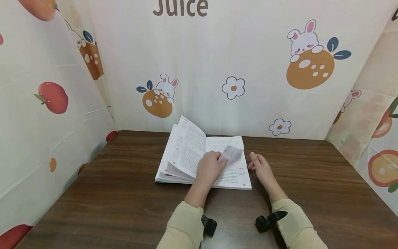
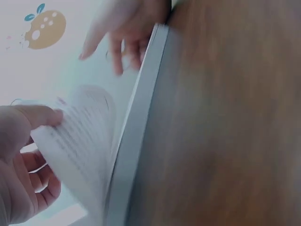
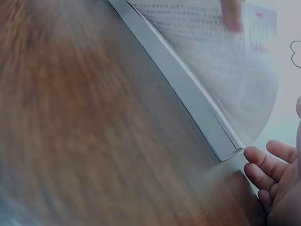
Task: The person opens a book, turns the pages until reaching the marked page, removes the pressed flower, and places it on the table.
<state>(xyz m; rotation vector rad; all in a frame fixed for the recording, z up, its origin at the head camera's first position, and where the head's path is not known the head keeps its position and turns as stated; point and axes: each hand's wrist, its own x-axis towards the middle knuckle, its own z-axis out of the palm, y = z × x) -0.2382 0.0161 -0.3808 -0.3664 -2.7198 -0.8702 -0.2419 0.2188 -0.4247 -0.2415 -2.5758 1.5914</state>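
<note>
A thick open book (image 1: 231, 178) lies on the table, with printed text on both sides. My left hand (image 1: 209, 167) is over its right half and pinches a page (image 2: 77, 146) between thumb and fingers. That page is lifted and bent, and its outer part is blurred in the head view. On the book's left side, several leaves (image 1: 189, 147) stand partly raised and fan out. Just beyond the book's right edge is my right hand (image 1: 261, 169), fingers loosely curled and holding nothing. In the right wrist view its fingertips (image 3: 256, 155) are right by a corner of the book.
The brown wooden table (image 1: 124, 214) extends around the book on both sides. A white curtain (image 1: 199, 62) printed with rabbits, fruit and flowers stands behind it and at both sides. Black wrist cameras (image 1: 209, 226) are strapped over the light sleeves (image 1: 186, 221).
</note>
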